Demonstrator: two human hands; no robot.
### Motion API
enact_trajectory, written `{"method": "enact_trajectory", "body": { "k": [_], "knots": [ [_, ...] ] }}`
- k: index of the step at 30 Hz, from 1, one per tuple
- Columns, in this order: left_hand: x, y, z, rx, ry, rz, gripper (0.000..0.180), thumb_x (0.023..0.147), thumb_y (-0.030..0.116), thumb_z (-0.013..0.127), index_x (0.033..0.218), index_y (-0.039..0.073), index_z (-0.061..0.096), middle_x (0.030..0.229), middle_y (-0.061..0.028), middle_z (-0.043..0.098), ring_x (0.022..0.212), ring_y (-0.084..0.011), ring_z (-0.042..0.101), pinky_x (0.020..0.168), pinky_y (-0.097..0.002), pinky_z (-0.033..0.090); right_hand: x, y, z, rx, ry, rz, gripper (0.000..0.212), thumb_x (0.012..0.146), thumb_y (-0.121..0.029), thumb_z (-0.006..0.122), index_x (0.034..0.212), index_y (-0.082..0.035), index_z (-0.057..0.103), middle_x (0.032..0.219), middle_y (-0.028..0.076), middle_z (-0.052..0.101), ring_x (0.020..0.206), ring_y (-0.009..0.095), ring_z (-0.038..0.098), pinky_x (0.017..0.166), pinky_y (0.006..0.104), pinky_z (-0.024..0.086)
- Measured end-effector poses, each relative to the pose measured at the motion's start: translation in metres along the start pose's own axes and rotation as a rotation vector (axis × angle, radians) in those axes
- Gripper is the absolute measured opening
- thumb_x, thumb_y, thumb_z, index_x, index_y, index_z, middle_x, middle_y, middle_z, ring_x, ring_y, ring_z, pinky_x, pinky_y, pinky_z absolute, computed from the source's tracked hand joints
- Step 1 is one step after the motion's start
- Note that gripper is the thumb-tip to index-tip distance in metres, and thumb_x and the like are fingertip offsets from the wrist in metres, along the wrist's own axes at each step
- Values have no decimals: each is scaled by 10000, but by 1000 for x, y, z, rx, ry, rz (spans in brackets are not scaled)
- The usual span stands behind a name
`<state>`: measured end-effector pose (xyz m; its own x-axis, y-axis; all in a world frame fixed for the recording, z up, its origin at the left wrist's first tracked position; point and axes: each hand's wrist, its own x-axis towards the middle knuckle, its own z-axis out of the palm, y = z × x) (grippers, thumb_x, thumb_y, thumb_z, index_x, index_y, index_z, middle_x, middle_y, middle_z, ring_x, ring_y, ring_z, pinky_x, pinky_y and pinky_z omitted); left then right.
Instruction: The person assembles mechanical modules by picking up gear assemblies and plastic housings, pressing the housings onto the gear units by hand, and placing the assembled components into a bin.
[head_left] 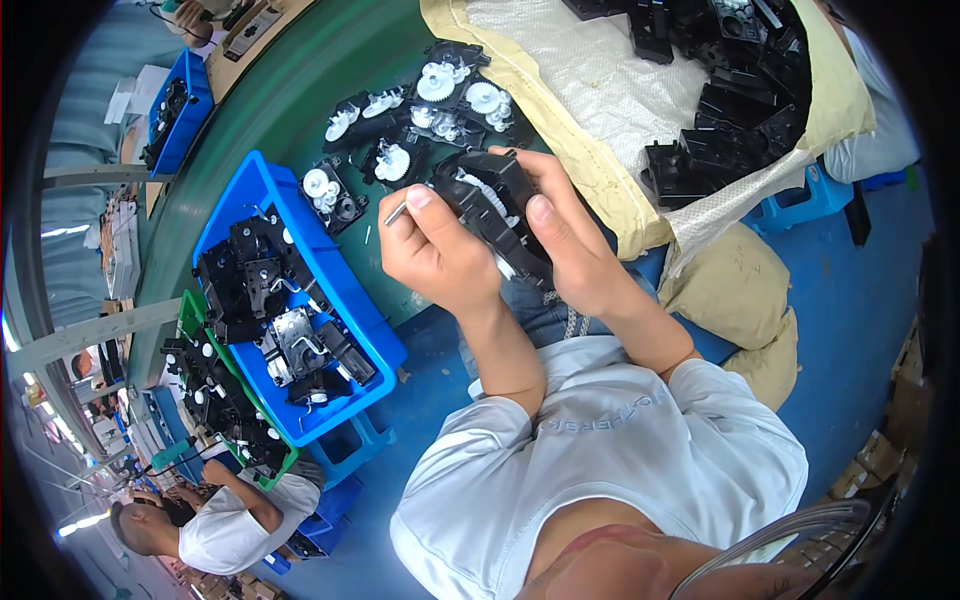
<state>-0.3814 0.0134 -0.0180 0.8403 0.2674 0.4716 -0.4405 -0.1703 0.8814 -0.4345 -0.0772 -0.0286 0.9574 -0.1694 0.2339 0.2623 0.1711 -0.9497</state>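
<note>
Black gear housing (pixel 492 208) is up in the air to the right of the blue bin (pixel 345 285), as the head view shows it, held in the person's right hand (pixel 575 240). That hand is half curled, thumb pressed to the near side and fingers reaching round the far one. The left hand (pixel 437 240) is bunched nearly into a fist, a slim metal rod (pixel 396 214) pinched at the thumb and poking out toward the bin; whether its other fingers also steady the housing, I can't tell. To my eye the housing is fairly light for its bulk, stiff, and a touch slick on its smooth walls. The white toothed part along it looks easiest to damage, so I'd take hold by the solid black sides. The rod seems hard and easy to drop. More gear assemblies (pixel 437 85) lie beyond the bin, to its right.
</note>
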Motion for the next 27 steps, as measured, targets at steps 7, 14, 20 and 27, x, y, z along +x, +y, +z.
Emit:
{"method": "enact_trajectory", "body": {
  "k": [7, 14, 20, 27],
  "knots": [
    [-1, 6, 0, -6, -18, 18, 225, 953, 158, 492, 794, 9, 545, 689, -42, 541, 600, -105, 418, 568, -246, 397, -1, 1, -3, 39, -19, -52, 438, 1018, -218, 322, 1384, 22, 326, 1283, 170, 461, 1108, 214, 468, 987, 328, 350],
    [-2, 10, -5, -5, -4, 47, 242, 963, 156, 463, 758, 41, 517, 710, -17, 494, 641, -112, 405, 631, -246, 381, 0, -2, 3, -62, -65, -101, 439, 1013, -242, 337, 1354, 34, 345, 1329, 195, 441, 1169, 263, 448, 1022, 363, 331],
    [-4, 4, -13, -186, -230, -95, 162, 924, 153, 490, 993, 22, 556, 837, -48, 527, 689, -130, 433, 633, -268, 393, -8, 0, 7, -61, -82, -103, 485, 1001, -265, 360, 1389, 22, 306, 1438, 196, 356, 1298, 306, 374, 1100, 408, 264],
    [-2, 26, -45, 98, -297, 177, 766, 760, 201, 737, 1391, -64, 392, 1168, -161, 575, 990, -263, 584, 883, -343, 470, -14, 3, 23, 242, -105, -23, 814, 943, -589, 372, 1524, -72, 135, 1548, 240, 156, 1422, 373, 204, 1149, 467, 160]
  ]
}}
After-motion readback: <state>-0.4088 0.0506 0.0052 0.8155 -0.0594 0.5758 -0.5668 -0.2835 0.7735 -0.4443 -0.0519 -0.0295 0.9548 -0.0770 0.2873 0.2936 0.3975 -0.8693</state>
